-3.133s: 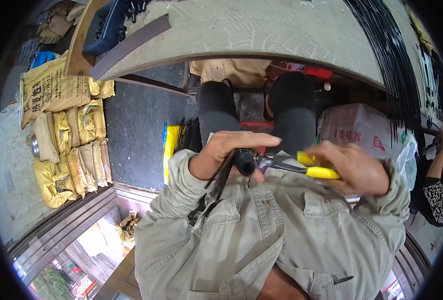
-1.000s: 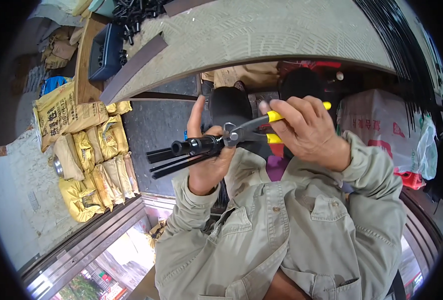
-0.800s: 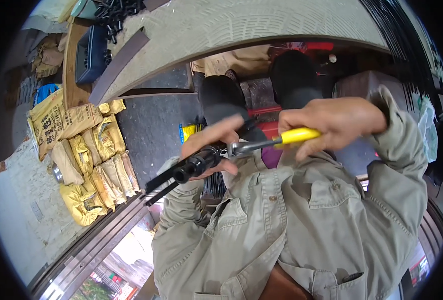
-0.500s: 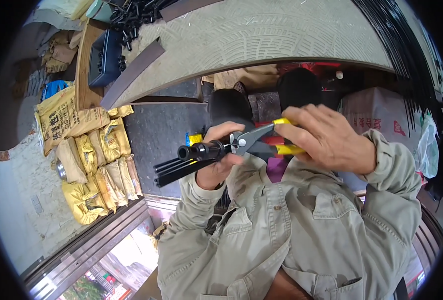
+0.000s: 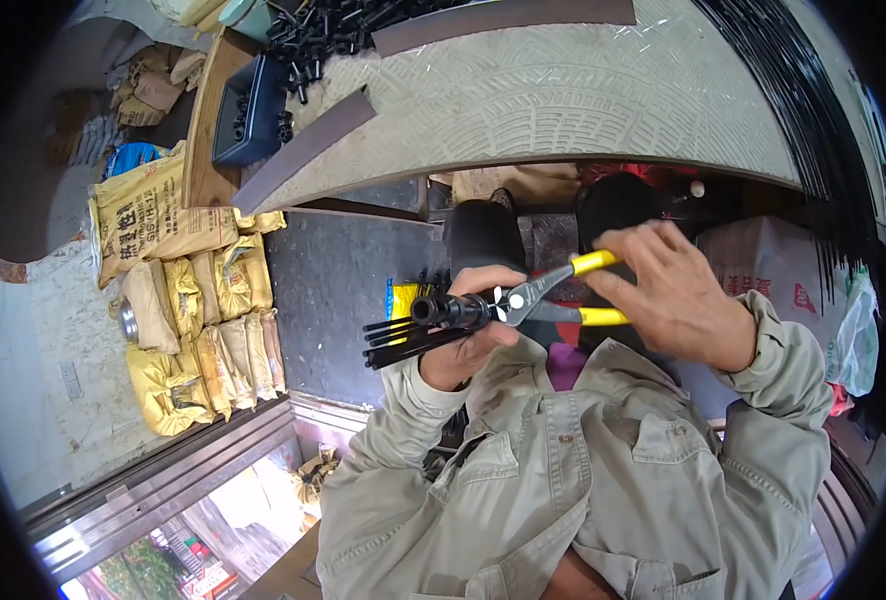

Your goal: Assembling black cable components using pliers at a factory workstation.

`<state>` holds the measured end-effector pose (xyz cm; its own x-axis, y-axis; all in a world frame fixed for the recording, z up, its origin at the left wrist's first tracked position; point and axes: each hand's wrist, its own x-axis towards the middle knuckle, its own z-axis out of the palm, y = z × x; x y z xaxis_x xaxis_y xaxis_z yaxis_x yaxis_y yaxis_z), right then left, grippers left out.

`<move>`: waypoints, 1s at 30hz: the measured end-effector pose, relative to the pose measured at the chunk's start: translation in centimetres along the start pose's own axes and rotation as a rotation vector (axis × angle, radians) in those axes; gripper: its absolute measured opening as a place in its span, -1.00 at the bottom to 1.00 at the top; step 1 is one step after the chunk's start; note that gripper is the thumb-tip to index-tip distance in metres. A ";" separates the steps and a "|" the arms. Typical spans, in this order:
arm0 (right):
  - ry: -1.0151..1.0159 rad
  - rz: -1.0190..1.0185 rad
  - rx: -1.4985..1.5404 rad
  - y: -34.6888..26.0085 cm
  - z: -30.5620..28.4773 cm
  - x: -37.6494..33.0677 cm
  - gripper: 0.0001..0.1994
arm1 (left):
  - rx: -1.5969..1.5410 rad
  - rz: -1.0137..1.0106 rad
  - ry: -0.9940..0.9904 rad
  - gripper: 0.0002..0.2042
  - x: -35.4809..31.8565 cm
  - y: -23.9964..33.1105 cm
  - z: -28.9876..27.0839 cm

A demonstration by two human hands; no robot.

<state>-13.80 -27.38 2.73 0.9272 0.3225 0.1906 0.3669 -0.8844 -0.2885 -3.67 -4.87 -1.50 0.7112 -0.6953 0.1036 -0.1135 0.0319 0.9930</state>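
My left hand (image 5: 451, 364) is closed around a black tubular fitting (image 5: 441, 311) and a bunch of thin black rods (image 5: 393, 346) that stick out to the left. Its thumb and fingers lie close to the jaws of the pliers (image 5: 541, 288). These have grey metal jaws and yellow handle ends with red inside. The jaws meet the right end of the fitting, where a small white piece (image 5: 500, 302) shows. With my right hand (image 5: 675, 300) I grip the pliers by the upper handle; the handles are spread apart, and the lower one stands clear of my fingers.
A patterned worktop (image 5: 543, 110) curves ahead, with black tubular parts (image 5: 333, 30) heaped at its far left. Beside them stands a dark blue bin (image 5: 246, 110). Long black rods (image 5: 803, 110) hang over the right end. Yellow and brown sacks (image 5: 168, 215) line the left floor.
Both hands, with the pliers and fitting, sit farther right in the view, which has itself shifted. The plier handles have spread wider, and my right hand's fingers have come off the lower handle.
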 end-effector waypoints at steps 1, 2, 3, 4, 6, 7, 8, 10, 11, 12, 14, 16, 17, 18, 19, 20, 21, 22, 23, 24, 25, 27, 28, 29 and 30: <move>0.101 -0.029 -0.009 0.1 -0.2 0.5 -0.68 | -0.001 0.002 0.002 -0.31 -0.3 -0.2 0.0; 0.100 -0.031 -0.011 0.1 -0.5 0.8 -0.68 | -0.043 -0.023 0.020 -0.30 -0.5 -0.3 0.2; 0.110 -0.039 -0.046 0.2 -0.9 1.1 -0.67 | -0.086 -0.046 0.039 -0.30 -0.6 -0.3 0.3; 0.119 -0.047 -0.082 0.2 -1.2 1.2 -0.66 | -0.093 -0.029 0.034 -0.36 -0.4 -0.2 0.2; 0.045 -0.001 -0.040 -0.1 -1.0 1.1 -0.66 | -0.091 -0.023 0.045 -0.42 -0.1 -0.1 -0.1; -0.027 0.048 0.004 -0.1 -0.7 1.0 -0.65 | -0.088 -0.015 0.044 -0.42 -0.1 -0.5 -0.2; 0.094 0.015 0.025 -0.1 0.2 0.8 -0.63 | -0.086 -0.007 0.043 -0.42 -0.3 -1.0 -0.3; 0.279 0.065 0.084 -0.6 3.0 0.1 -0.61 | -0.107 0.053 0.136 -0.36 0.2 -0.8 0.6; 0.325 0.086 0.088 -0.7 3.5 0.1 -0.61 | -0.151 0.077 0.189 -0.33 0.3 -1.3 0.8; 0.316 0.082 0.092 -0.7 3.3 0.1 -0.61 | -0.146 0.044 0.206 -0.27 0.2 -1.4 1.0; 0.227 0.049 0.106 -0.4 1.6 0.5 -0.63 | -0.241 -0.017 0.206 -0.26 0.1 -0.9 1.1; -0.113 0.063 0.525 0.8 -2.0 0.9 -0.75 | -0.176 -0.014 0.131 -0.20 0.6 0.6 1.0; -0.339 0.071 0.781 1.6 -3.2 1.4 -0.80 | -0.121 -0.005 0.094 -0.16 0.6 0.7 0.8; -0.482 0.064 1.036 2.2 -3.3 1.5 -0.85 | -0.171 0.004 0.006 -0.15 0.9 1.0 0.6; -0.650 0.309 1.357 2.3 -3.1 1.4 -0.83 | -0.169 -0.031 0.040 -0.15 1.2 1.5 0.9; -0.817 0.574 1.666 2.2 -2.4 1.1 -0.80 | -0.166 -0.068 0.075 -0.15 1.6 2.2 1.1; -0.829 0.440 1.803 2.2 -0.9 0.4 -0.74 | -0.178 -0.030 0.001 -0.15 2.1 2.4 1.0; -0.788 0.317 1.914 1.5 1.4 -0.5 -0.70 | -0.173 -0.027 -0.008 -0.16 2.6 2.5 1.1; -0.702 0.276 2.059 0.2 2.8 -1.1 -0.67 | -0.173 -0.030 -0.016 -0.16 2.7 2.8 1.2; -0.595 0.260 2.177 -1.4 4.1 -1.3 -0.66 | -0.205 -0.036 -0.065 -0.17 2.8 2.5 0.9; -0.484 0.240 2.298 -2.8 5.6 -1.3 -0.64 | -0.215 -0.021 -0.056 -0.18 3.1 2.4 0.8; -0.337 0.160 2.385 -5.2 8.2 -0.4 -0.61 | -0.315 -0.023 -0.029 -0.20 3.1 1.8 0.4; -0.252 0.225 2.337 -6.4 8.0 0.4 -0.59 | -0.327 -0.010 -0.030 -0.21 3.1 1.6 0.0; -0.252 0.219 2.346 -6.8 8.3 0.8 -0.59 | -0.341 0.003 -0.031 -0.23 2.9 1.3 -0.5; -0.213 0.233 2.299 -6.9 8.6 0.8 -0.62 | -0.331 0.041 0.004 -0.25 2.9 1.1 -0.5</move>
<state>-14.93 -18.11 -3.16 0.8871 0.4615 -0.0120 -0.4007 0.7567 -0.5165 -1.40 -6.45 -0.10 0.7137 -0.6857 0.1430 0.0893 0.2916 0.9524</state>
